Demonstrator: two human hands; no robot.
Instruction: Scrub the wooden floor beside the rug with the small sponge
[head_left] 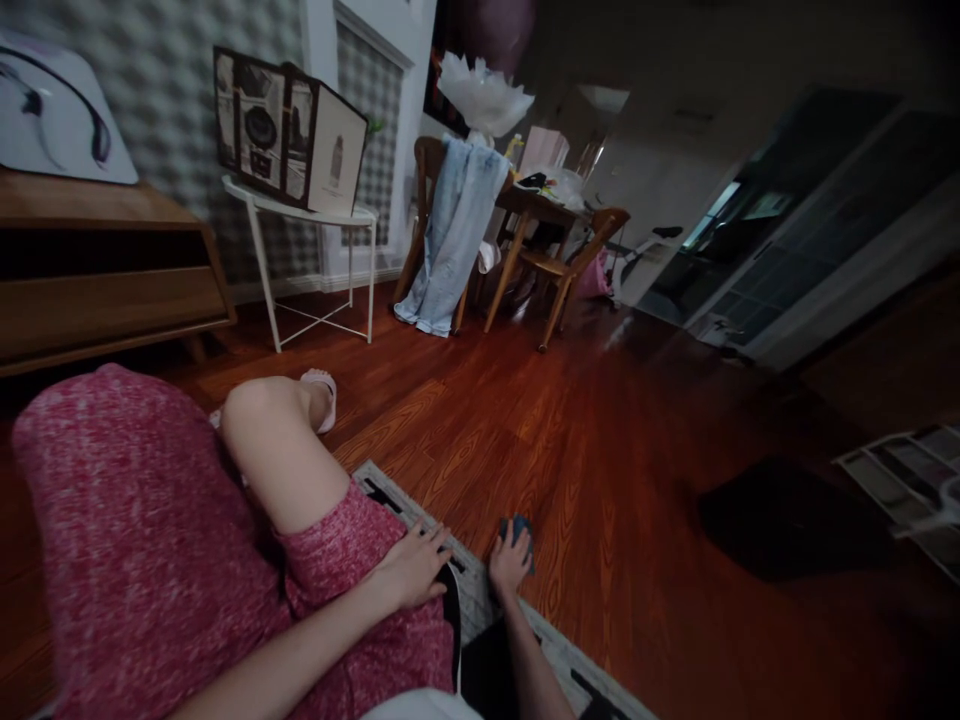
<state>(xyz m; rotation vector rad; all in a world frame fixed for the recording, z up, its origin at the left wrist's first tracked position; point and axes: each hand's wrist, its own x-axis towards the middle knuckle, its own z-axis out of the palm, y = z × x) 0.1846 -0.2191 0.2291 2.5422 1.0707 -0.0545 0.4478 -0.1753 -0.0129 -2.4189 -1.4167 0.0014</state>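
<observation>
My left hand (pixel 414 565) rests on my thigh over the red patterned shorts (pixel 352 540), its fingers spread and nothing in it. Out to the right, my right hand (pixel 510 562) is down by the wooden floor (pixel 592 470), just beyond the rug's edge. Under its fingers is a small dark blue cloth (pixel 527 530), which I hold against the floor. Much of the cloth is hidden by the hand. A grey and black patterned rug (pixel 472 580) runs beneath my leg and right forearm.
A white side table (pixel 360 218) carrying a printed box (pixel 337 150) stands ahead, beside a wooden cabinet (pixel 112 300). Jeans (pixel 461 220) hang over a chair at the dining table (pixel 536 203). A dark object (pixel 787 515) and a rack (pixel 915 470) are at the right.
</observation>
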